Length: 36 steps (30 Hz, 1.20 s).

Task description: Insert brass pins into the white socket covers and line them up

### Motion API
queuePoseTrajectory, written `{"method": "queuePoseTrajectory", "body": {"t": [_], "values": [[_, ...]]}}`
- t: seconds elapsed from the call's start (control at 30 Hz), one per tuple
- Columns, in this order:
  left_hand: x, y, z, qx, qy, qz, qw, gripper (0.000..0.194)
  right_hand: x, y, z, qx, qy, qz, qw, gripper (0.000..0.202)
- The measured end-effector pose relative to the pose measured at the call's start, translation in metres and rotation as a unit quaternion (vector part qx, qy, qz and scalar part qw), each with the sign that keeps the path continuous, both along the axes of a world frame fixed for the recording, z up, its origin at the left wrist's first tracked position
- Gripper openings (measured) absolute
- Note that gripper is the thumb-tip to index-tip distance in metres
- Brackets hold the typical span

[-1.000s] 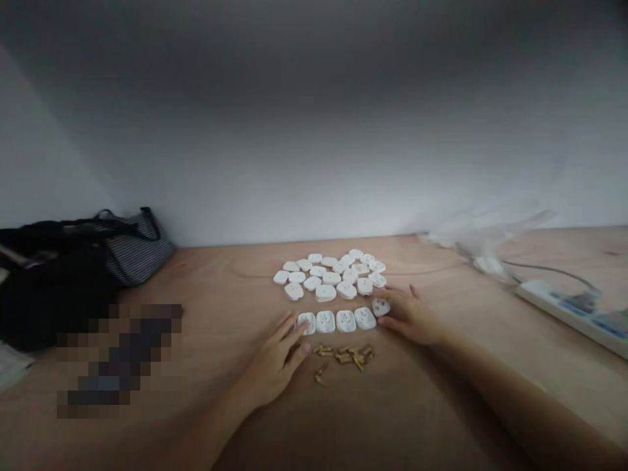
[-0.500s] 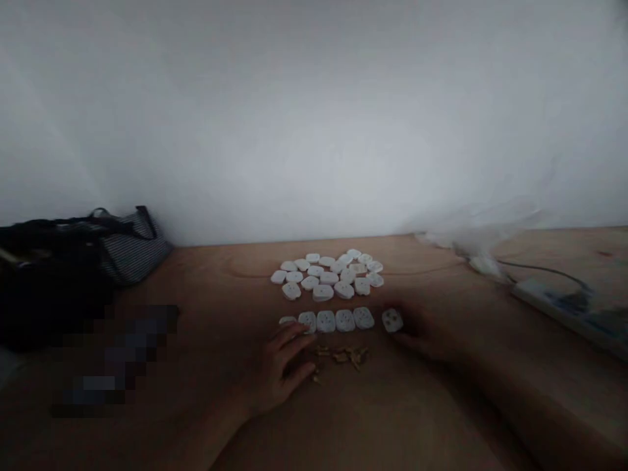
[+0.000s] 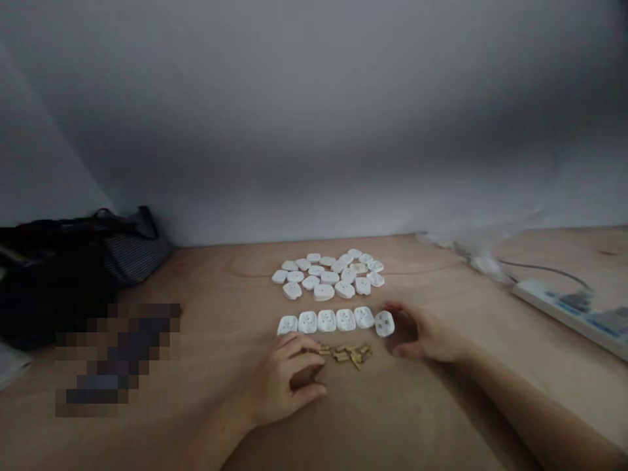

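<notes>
A row of white plastic socket housings (image 3: 326,320) lies across the wooden table, with small holes in their upward faces. At its right end, slightly tilted against the line, is one more white housing (image 3: 384,324). My right hand (image 3: 417,333) curves around that piece's right side, thumb and fingers spread; whether a fingertip touches it I cannot tell. Below the row lies a small heap of brass pieces (image 3: 350,354). My left hand (image 3: 292,373) hovers just left of the heap, thumb and fingers apart, fingertips close below the leftmost housing (image 3: 288,324).
Behind the row, a loose cluster of similar white pieces (image 3: 330,278) lies toward the wall. A white power strip (image 3: 569,311) with a cable and clear plastic bag (image 3: 485,252) is at the right. On the left are a dark bag (image 3: 53,275) and a blurred-out dark object (image 3: 127,356).
The rightmost housing has shifted left, closer to the row, and my right hand's fingers show spread beside it. My left hand moved slightly right and down, uncovering the leftmost housing. The picture is brighter.
</notes>
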State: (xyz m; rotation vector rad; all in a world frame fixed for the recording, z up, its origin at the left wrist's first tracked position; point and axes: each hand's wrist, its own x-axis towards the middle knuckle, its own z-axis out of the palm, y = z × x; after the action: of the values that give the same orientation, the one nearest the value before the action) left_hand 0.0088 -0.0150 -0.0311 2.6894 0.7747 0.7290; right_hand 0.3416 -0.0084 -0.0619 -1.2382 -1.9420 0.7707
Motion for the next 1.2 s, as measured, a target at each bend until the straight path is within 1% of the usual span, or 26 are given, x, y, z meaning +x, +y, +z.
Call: {"method": "queuePoseTrajectory", "body": {"t": [0.07, 0.1, 0.27, 0.3, 0.33, 0.37, 0.47, 0.5, 0.57, 0.63, 0.77, 0.83, 0.9, 0.97, 1.03, 1.07, 1.13, 1.2], "values": [[0.003, 0.0, 0.0, -0.005, -0.004, 0.01, 1.0, 0.01, -0.003, -0.001, 0.002, -0.001, -0.008, -0.011, 1.0, 0.076], [0.004, 0.0, 0.0, -0.007, -0.005, 0.013, 1.0, 0.007, -0.005, -0.002, 0.003, -0.002, -0.005, -0.016, 1.0, 0.072], [-0.003, 0.004, -0.003, -0.008, -0.006, 0.027, 1.0, 0.01, -0.015, 0.0, 0.004, 0.001, 0.007, -0.014, 1.0, 0.04], [-0.006, 0.006, -0.003, -0.009, -0.006, 0.031, 0.999, 0.01, -0.016, 0.0, 0.003, 0.003, 0.006, -0.019, 1.0, 0.036], [-0.008, 0.007, -0.003, -0.011, -0.005, 0.034, 0.999, 0.01, -0.016, 0.0, 0.002, 0.005, 0.004, -0.028, 1.0, 0.036], [-0.009, 0.008, -0.002, -0.012, -0.003, 0.037, 0.999, 0.009, -0.016, -0.001, 0.002, 0.006, 0.001, -0.04, 0.999, 0.041], [-0.013, 0.01, -0.001, -0.016, -0.008, 0.053, 0.998, 0.005, -0.018, -0.005, 0.001, 0.019, -0.028, -0.091, 0.995, 0.067], [-0.013, 0.01, 0.0, -0.02, -0.008, 0.058, 0.998, 0.005, -0.021, -0.006, 0.001, 0.027, -0.04, -0.105, 0.993, 0.07], [-0.013, 0.01, 0.0, -0.029, -0.008, 0.069, 0.997, 0.006, -0.027, -0.008, 0.002, 0.035, -0.061, -0.131, 0.989, 0.065], [-0.012, 0.009, 0.0, -0.039, -0.007, 0.083, 0.996, 0.009, -0.035, -0.008, 0.003, 0.038, -0.072, -0.152, 0.985, 0.055], [-0.011, 0.006, -0.001, -0.052, -0.008, 0.105, 0.993, 0.016, -0.042, -0.007, 0.003, 0.048, -0.081, -0.16, 0.983, 0.033], [-0.011, 0.005, -0.001, -0.057, -0.009, 0.103, 0.993, 0.015, -0.04, -0.006, 0.001, 0.042, -0.076, -0.166, 0.982, 0.03], [-0.01, 0.005, -0.001, -0.062, -0.011, 0.097, 0.993, 0.013, -0.036, -0.005, -0.002, 0.029, -0.052, -0.173, 0.983, 0.035], [-0.011, 0.006, -0.001, -0.066, -0.011, 0.093, 0.993, 0.012, -0.031, -0.004, -0.005, 0.014, -0.002, -0.164, 0.986, 0.044], [-0.011, 0.006, -0.003, -0.065, -0.014, 0.095, 0.993, 0.012, -0.028, -0.005, -0.005, -0.006, 0.059, -0.137, 0.989, 0.05], [-0.011, 0.007, -0.003, -0.066, -0.017, 0.095, 0.993, 0.013, -0.026, -0.006, -0.004, -0.017, 0.083, -0.12, 0.989, 0.05], [-0.011, 0.007, -0.004, -0.067, -0.022, 0.091, 0.993, 0.013, -0.026, -0.009, 0.003, -0.025, 0.106, -0.081, 0.991, 0.043], [-0.011, 0.007, -0.004, -0.068, -0.023, 0.09, 0.993, 0.013, -0.027, -0.014, 0.01, -0.016, 0.093, -0.044, 0.995, 0.034]]}}
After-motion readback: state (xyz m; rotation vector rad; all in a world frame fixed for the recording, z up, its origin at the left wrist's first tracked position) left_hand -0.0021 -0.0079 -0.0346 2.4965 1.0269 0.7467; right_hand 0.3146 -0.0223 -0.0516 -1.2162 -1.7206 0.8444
